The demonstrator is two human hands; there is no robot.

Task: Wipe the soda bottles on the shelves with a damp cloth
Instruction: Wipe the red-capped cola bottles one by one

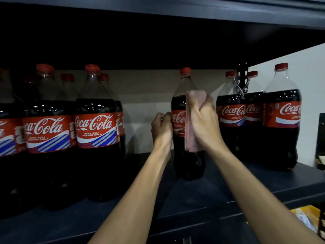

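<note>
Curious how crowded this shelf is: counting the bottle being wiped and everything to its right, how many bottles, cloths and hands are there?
4 bottles
1 cloth
2 hands: left hand, right hand
Total: 7

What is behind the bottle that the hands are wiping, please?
Only the pale back panel shows around the middle bottle, and no other cap shows behind it. The bottle itself, the pink cloth and the right hand hide whatever is directly behind.
</note>
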